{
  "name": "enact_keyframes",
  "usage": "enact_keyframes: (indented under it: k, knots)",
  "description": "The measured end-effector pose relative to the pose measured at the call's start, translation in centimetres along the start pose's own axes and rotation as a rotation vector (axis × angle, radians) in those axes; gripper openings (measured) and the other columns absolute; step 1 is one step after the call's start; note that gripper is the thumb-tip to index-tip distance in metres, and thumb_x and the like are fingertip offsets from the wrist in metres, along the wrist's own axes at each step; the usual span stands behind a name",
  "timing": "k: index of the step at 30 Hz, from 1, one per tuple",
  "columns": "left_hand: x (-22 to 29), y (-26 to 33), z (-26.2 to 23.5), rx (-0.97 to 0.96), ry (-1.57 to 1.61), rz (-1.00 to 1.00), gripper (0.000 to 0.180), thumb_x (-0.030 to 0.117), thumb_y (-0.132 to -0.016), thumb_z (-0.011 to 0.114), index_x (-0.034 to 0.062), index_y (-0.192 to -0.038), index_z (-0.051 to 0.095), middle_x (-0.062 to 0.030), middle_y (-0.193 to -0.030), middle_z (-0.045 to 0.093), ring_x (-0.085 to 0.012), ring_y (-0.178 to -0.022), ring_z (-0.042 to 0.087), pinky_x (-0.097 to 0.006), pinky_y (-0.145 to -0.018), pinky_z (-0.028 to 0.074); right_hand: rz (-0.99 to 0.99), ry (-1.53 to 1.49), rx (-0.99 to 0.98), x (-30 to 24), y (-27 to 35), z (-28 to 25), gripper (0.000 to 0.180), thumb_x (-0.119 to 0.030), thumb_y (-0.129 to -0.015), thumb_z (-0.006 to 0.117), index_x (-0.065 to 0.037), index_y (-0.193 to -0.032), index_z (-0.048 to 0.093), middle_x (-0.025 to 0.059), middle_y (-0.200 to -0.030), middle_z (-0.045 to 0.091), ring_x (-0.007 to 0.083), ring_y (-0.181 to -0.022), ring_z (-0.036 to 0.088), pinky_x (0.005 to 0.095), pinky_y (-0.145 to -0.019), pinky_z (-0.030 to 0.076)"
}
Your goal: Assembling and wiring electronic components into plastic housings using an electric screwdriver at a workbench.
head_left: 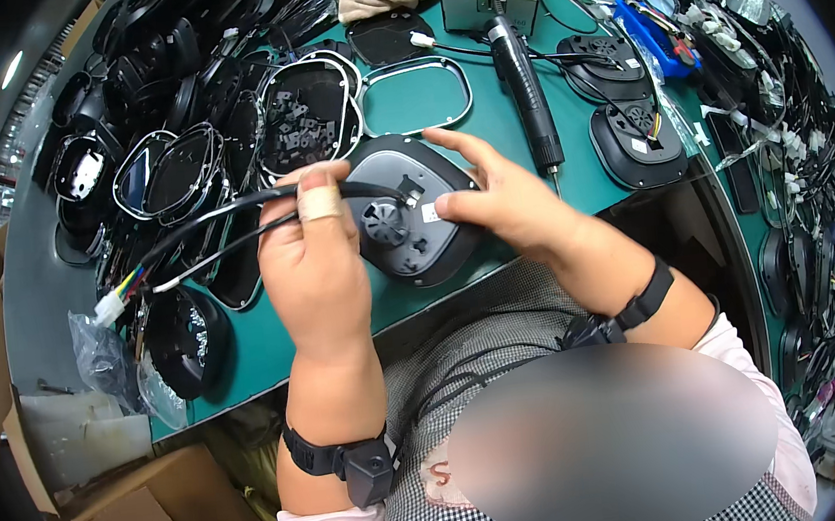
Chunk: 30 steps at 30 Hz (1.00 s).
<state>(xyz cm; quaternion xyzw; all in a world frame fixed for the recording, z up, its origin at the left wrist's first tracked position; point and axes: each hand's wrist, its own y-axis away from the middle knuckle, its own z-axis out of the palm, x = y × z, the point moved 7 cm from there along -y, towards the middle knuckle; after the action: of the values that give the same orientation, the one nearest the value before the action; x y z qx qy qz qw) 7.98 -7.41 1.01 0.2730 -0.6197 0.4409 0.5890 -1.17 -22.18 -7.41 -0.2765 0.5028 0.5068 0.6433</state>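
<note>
My left hand is closed around a black cable that runs left to a white plug with coloured wires. A strip of tape wraps one finger. The cable's other end meets the back of a black rounded housing lying on the green table. My right hand rests on the housing's right edge, thumb and fingers spread over it. A round knob sits at the housing's centre.
A black electric screwdriver lies just behind my right hand. Piles of black housings and chrome-rimmed frames fill the left and back. More housings and cables lie right. Cardboard boxes stand below left.
</note>
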Motion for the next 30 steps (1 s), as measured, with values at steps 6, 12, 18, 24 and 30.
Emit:
enact_keyframes:
  k: [6,12,18,24,30]
  knots:
    - [-3.9,3.1,-3.8,0.141,0.178,-0.315,0.030,0.023,-0.106,0.047,-0.0035,-0.115,0.058,-0.0010,-0.075,0.055,-0.0064,-0.054,0.039,-0.022,-0.050,0.031,0.001,0.895,-0.196,-3.3,-3.7,-0.2,0.045,-0.016,-0.085,0.071,-0.013,-0.130,0.065,0.0123,-0.122,0.063,0.0242,-0.114,0.059,0.0360,-0.098,0.048]
    - [-7.1,4.7,-4.7,0.230,0.405,-0.403,0.033,0.028,-0.107,0.047,-0.0014,-0.121,0.054,-0.0039,-0.080,0.059,-0.0072,-0.055,0.042,-0.022,-0.052,0.036,-0.644,1.108,-0.184,-2.6,-1.8,5.9,0.026,-0.022,-0.081,0.075,-0.012,-0.105,0.075,0.0097,-0.112,0.067,0.0312,-0.107,0.062,0.0433,-0.095,0.048]
    - [-8.3,7.1,-5.2,0.144,0.505,-0.647,0.033,0.036,-0.103,0.056,0.0033,-0.105,0.057,-0.0038,-0.079,0.060,-0.0096,-0.053,0.045,-0.024,-0.053,0.038,-0.744,1.206,-0.055,-0.8,-1.9,6.5,0.013,-0.019,-0.079,0.075,-0.013,-0.091,0.075,0.0033,-0.092,0.066,0.0271,-0.094,0.062,0.0431,-0.084,0.048]
    - [0.3,4.7,-2.5,-0.163,-0.832,0.361,0.021,0.024,-0.091,0.070,0.0076,-0.104,0.064,-0.0086,-0.082,0.063,-0.0219,-0.071,0.061,-0.033,-0.069,0.048,-0.869,1.210,-0.043,-1.1,-1.4,7.3,0.013,-0.015,-0.076,0.072,-0.011,-0.089,0.073,0.0044,-0.087,0.064,0.0274,-0.086,0.063,0.0426,-0.078,0.049]
    - [-4.0,1.8,-1.5,-0.274,-1.121,0.389,0.017,0.019,-0.090,0.066,0.0082,-0.087,0.054,-0.0109,-0.078,0.061,-0.0347,-0.074,0.061,-0.046,-0.066,0.048,-0.873,1.211,-0.040,-1.3,-1.3,6.7,0.016,-0.016,-0.077,0.072,-0.009,-0.091,0.072,0.0057,-0.088,0.064,0.0282,-0.086,0.064,0.0423,-0.079,0.050]
